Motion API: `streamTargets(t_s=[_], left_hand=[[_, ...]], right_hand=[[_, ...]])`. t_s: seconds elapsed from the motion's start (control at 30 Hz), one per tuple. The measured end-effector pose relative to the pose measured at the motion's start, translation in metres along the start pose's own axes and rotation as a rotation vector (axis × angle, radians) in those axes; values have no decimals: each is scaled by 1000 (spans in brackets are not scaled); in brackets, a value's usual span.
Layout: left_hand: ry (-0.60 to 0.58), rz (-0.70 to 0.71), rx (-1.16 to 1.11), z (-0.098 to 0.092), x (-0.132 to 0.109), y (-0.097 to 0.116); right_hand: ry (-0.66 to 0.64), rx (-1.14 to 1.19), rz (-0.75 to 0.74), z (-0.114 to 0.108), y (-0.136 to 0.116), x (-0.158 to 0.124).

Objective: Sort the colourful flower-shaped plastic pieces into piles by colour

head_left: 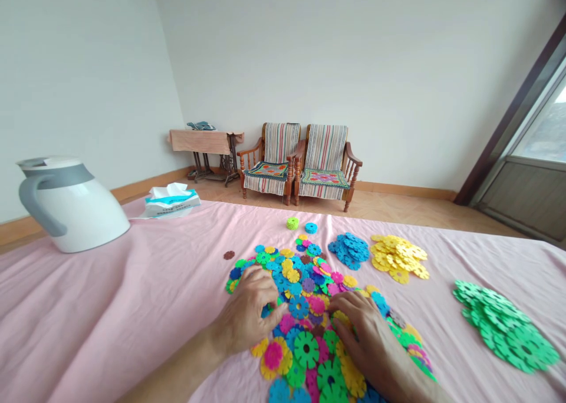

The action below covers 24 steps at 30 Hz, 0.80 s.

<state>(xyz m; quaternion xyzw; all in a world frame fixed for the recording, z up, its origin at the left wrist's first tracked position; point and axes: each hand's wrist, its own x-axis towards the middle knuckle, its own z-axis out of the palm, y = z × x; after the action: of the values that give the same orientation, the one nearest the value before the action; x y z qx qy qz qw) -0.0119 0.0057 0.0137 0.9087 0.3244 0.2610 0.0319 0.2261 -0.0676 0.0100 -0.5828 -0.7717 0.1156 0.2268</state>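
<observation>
A mixed pile of flat, notched plastic snowflake discs (299, 307) in several colours spreads over the pink cloth in front of me. My left hand (250, 309) rests on the pile's left side, fingers bent and thumb apart from them. Its fingertips are partly hidden, and a bit of blue disc shows in the gap. On the right side lies my right hand (362, 326), palm down with the fingers spread loosely. A yellow disc (341, 319) shows between its thumb and index finger, seemingly lying on the pile. Nearest me is a large green disc (306, 349).
Sorted heaps of blue discs (349, 250), yellow discs (400, 257) and green discs (504, 326) lie to the right. Small stacks of lime discs (292, 223) and blue discs (311, 228) stand behind. A white jug (82, 205) and tissue pack (171, 200) are at left.
</observation>
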Motion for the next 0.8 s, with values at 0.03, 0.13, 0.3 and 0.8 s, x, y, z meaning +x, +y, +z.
streamTargets(t_s=[0.03,0.13,0.3,0.8], left_hand=[[6,-17,18,-1,0,0],[17,-34,17,-2,0,2],[-25,85,-78,2,0,5],[-85,-11,-46,5,1,14]], right_hand=[[-1,2,-2,0,-3,1],[-62,-11,-43,-2,-17,5],[-289,17,-125,-4,-40,10],[-52,-68,-130,-2,-32,6]])
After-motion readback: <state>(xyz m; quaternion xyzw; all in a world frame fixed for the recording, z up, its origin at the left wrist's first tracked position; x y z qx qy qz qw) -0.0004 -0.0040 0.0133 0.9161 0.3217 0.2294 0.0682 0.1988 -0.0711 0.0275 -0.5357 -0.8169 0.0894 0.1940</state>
